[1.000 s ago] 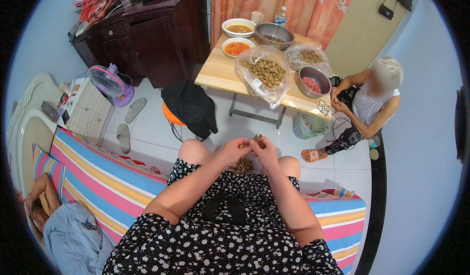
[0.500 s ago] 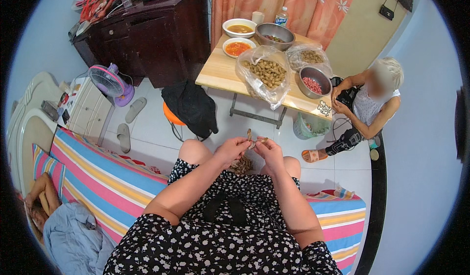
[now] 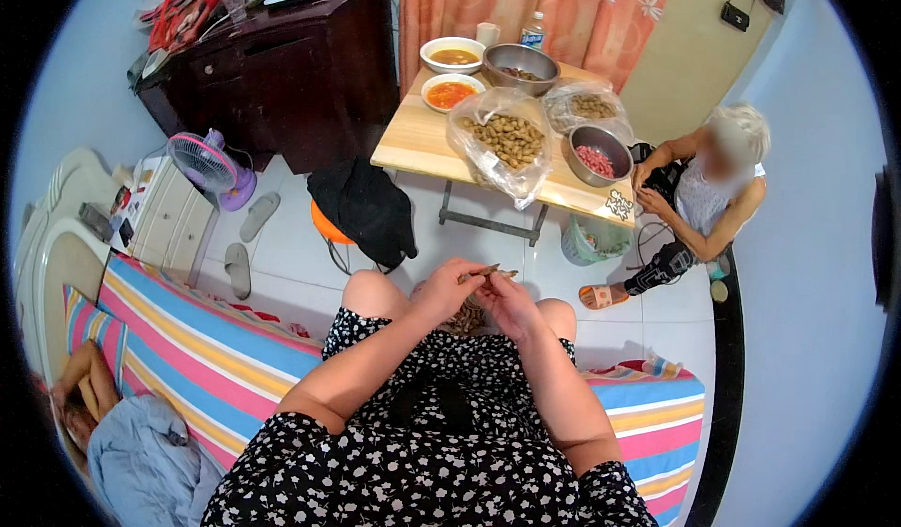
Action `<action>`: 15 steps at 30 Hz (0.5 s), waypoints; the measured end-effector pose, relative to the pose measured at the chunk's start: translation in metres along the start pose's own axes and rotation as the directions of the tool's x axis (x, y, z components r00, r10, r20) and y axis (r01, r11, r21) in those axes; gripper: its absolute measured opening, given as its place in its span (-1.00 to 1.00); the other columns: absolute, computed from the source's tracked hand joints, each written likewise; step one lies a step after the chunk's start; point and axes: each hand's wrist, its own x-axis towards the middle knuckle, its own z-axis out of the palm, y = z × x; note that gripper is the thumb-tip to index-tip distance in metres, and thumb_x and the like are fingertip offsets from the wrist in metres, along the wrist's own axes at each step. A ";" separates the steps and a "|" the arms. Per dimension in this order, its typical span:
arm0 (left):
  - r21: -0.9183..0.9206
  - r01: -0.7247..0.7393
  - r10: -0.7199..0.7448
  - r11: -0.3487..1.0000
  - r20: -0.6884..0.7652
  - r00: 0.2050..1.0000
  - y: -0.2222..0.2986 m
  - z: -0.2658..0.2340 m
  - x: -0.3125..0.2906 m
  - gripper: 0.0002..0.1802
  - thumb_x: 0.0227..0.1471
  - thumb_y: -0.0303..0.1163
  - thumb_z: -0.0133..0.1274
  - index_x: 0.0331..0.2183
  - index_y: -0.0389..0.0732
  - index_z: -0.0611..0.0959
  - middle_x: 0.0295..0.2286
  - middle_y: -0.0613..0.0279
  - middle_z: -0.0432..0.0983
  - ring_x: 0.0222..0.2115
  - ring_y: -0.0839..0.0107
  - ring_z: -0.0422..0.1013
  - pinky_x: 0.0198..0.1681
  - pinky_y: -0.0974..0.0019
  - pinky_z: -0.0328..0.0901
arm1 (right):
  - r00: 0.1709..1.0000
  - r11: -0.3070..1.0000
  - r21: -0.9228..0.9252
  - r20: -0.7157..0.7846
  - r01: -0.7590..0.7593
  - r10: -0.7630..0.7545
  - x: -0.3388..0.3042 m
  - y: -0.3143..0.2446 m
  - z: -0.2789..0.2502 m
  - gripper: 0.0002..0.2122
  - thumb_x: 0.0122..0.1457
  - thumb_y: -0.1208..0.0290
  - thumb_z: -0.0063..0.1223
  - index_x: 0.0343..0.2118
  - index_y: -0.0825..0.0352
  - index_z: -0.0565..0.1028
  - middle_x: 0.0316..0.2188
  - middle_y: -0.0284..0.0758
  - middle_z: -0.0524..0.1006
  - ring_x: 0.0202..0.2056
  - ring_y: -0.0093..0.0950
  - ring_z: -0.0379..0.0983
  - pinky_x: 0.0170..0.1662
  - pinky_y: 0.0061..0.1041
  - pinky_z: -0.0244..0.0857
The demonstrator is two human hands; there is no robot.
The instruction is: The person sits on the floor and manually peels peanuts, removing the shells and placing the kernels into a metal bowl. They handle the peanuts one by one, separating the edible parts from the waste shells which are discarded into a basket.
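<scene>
My left hand (image 3: 450, 289) and my right hand (image 3: 510, 305) meet above my knees, fingers pinched. A piece of peanut shell (image 3: 490, 270) shows at the left fingertips, and another piece of brown shell (image 3: 508, 274) sticks out by the right ones. Whether a kernel is between them is too small to tell. Below the hands, between my legs, lies a heap of peanut shells (image 3: 465, 320), partly covered by my hands. On the table stand an open plastic bag of unshelled peanuts (image 3: 507, 142) and a metal bowl of pink kernels (image 3: 595, 163).
The wooden table (image 3: 413, 142) also bears two soup bowls, a second metal bowl (image 3: 519, 72), another peanut bag and a bottle. A person (image 3: 713, 175) sits at its right, above a bin (image 3: 593, 241). A stool with black cloth (image 3: 361, 208) stands left. Another person lies on the bed.
My hands have come closer together, the left one moving right over the right fingertips. The shell piece that stood upright at my left fingers now lies flatter between the hands.
</scene>
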 end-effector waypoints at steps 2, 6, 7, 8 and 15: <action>-0.027 -0.007 0.007 1.000 0.016 1.000 0.002 -0.001 0.001 -0.74 -0.13 -0.39 0.08 -0.31 -0.25 0.57 -0.36 0.19 0.41 -0.30 0.40 0.34 -0.21 0.41 0.22 | 1.000 0.999 0.045 0.017 -0.009 0.008 0.000 0.001 -0.001 -0.85 0.12 0.47 -0.12 -0.25 0.33 0.34 -0.28 -0.37 0.39 -0.27 -0.58 0.34 -0.21 -0.66 0.29; -0.062 -0.038 0.039 0.997 0.018 0.999 -0.007 0.001 0.004 -0.75 -0.13 -0.39 0.08 -0.33 -0.27 0.57 -0.38 0.20 0.42 -0.32 0.40 0.34 -0.22 0.42 0.22 | 0.998 0.998 0.055 0.067 -0.022 0.018 0.003 -0.001 -0.005 -0.85 0.12 0.48 -0.13 -0.24 0.35 0.34 -0.27 -0.36 0.39 -0.26 -0.57 0.34 -0.19 -0.64 0.29; -0.053 -0.041 0.042 0.998 0.020 0.999 -0.008 0.001 0.005 -0.75 -0.13 -0.38 0.08 -0.33 -0.27 0.57 -0.38 0.20 0.42 -0.32 0.40 0.34 -0.22 0.42 0.22 | 0.997 0.999 0.044 0.082 -0.008 0.004 0.003 -0.001 -0.006 -0.84 0.12 0.48 -0.13 -0.23 0.35 0.34 -0.27 -0.36 0.38 -0.25 -0.57 0.34 -0.18 -0.64 0.29; -0.070 -0.032 0.033 0.997 0.016 0.999 -0.009 0.002 0.006 -0.75 -0.13 -0.38 0.08 -0.32 -0.27 0.57 -0.38 0.20 0.42 -0.32 0.40 0.35 -0.22 0.42 0.22 | 0.995 0.999 0.032 0.095 0.008 -0.011 0.002 -0.001 -0.007 -0.84 0.12 0.49 -0.13 -0.22 0.35 0.34 -0.26 -0.35 0.38 -0.25 -0.57 0.34 -0.17 -0.64 0.29; -0.029 0.015 -0.015 0.999 0.018 1.000 -0.013 0.002 0.006 -0.73 -0.09 -0.32 0.04 -0.29 -0.22 0.56 -0.35 0.17 0.40 -0.33 0.35 0.35 -0.24 0.39 0.23 | 0.995 1.000 0.009 0.104 -0.003 0.002 -0.002 -0.004 -0.005 -0.78 0.09 0.56 -0.16 -0.17 0.38 0.32 -0.22 -0.34 0.37 -0.21 -0.53 0.34 -0.14 -0.63 0.30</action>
